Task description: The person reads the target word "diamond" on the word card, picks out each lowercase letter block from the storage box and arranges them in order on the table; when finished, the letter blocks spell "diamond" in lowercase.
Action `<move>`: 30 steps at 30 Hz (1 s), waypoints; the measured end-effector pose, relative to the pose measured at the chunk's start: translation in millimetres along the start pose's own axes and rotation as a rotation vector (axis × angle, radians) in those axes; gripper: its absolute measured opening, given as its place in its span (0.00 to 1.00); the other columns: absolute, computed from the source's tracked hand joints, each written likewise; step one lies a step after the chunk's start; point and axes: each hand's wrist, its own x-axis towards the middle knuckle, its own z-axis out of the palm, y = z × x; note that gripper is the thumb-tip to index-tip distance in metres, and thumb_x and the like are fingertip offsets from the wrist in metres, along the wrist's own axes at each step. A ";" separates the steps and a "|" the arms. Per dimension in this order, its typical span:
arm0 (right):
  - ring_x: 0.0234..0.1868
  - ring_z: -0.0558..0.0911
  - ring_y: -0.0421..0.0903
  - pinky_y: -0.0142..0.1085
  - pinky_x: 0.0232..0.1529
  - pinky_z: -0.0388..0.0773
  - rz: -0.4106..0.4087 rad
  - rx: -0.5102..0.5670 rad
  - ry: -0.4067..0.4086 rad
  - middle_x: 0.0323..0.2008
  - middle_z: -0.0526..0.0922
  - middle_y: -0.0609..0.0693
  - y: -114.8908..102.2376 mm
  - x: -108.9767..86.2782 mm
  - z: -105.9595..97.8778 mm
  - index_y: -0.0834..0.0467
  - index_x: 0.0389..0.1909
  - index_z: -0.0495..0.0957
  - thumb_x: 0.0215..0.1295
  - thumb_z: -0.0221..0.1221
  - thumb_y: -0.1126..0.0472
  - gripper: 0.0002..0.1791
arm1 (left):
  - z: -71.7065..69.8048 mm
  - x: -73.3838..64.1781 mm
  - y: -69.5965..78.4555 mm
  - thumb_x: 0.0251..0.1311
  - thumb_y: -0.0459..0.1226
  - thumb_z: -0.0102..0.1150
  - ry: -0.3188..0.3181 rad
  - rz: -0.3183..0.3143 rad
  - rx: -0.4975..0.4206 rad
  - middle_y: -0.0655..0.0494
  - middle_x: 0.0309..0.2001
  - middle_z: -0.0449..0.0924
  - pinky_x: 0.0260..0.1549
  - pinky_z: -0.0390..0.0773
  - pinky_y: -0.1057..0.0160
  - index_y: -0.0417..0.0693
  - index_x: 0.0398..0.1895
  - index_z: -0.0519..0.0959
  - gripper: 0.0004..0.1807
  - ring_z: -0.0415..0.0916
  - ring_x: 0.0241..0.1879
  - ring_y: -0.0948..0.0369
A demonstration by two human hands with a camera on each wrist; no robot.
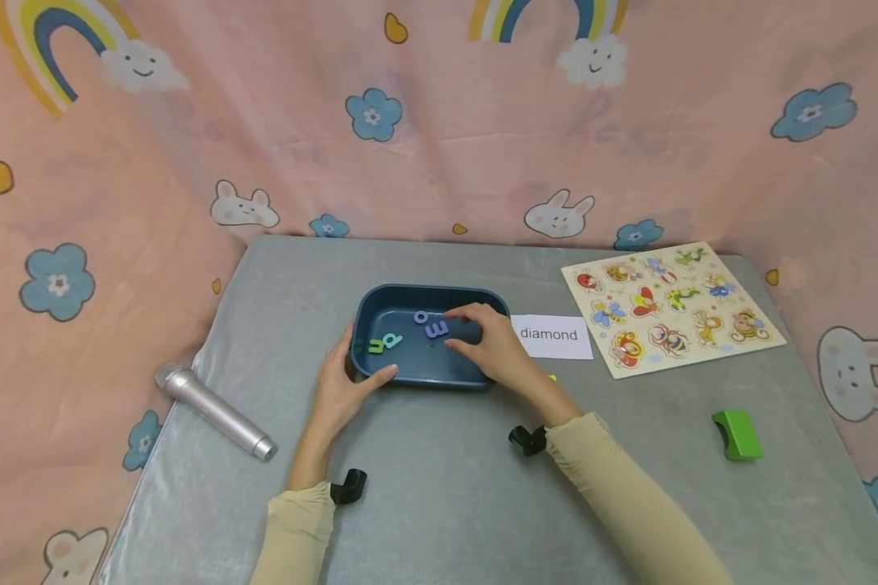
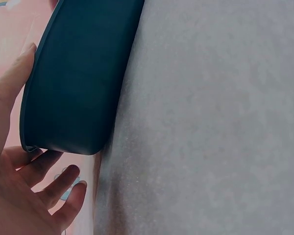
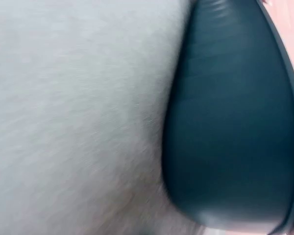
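A dark blue rectangular tray (image 1: 439,379) sits on the grey table with small letters inside. My left hand (image 1: 339,386) holds its left end, thumb along the near rim and fingers around the corner; the left wrist view shows this left hand (image 2: 19,161) against the outer wall. Over the right half of the tray is my right hand (image 1: 499,349), thumb and forefinger apart and nothing between them. Its fingertips are close to a purple letter m (image 1: 436,329). A purple o (image 1: 420,318), a light teal letter (image 1: 391,340) and a green letter n (image 1: 375,347) lie further left.
A white card (image 1: 552,337) reading "diamond" lies right of the tray, beside an insect picture board (image 1: 673,309). Something small and yellow (image 1: 553,377) peeks out by the right wrist. A green arched block (image 1: 739,435) lies at the right, a silver microphone (image 1: 215,411) at the left.
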 end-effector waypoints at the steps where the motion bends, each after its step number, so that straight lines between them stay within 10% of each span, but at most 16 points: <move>1: 0.55 0.81 0.58 0.53 0.52 0.80 0.013 -0.005 -0.007 0.57 0.86 0.59 0.1 3.4 1.6 0.61 0.61 0.84 0.65 0.74 0.62 0.23 | 0.1 0.2 -0.1 0.59 0.49 0.79 -0.001 -0.001 -0.002 0.41 0.84 0.55 0.78 0.62 0.42 0.46 0.87 0.48 0.62 0.55 0.82 0.45; 30: 0.45 0.80 0.49 0.43 0.47 0.79 0.179 -0.167 -0.176 0.46 0.84 0.53 10.6 35.1 31.5 0.57 0.53 0.87 0.65 0.73 0.64 0.16 | 1.0 -0.6 1.3 0.59 0.47 0.79 0.004 -0.010 -0.039 0.41 0.83 0.56 0.79 0.62 0.44 0.46 0.87 0.49 0.61 0.54 0.82 0.45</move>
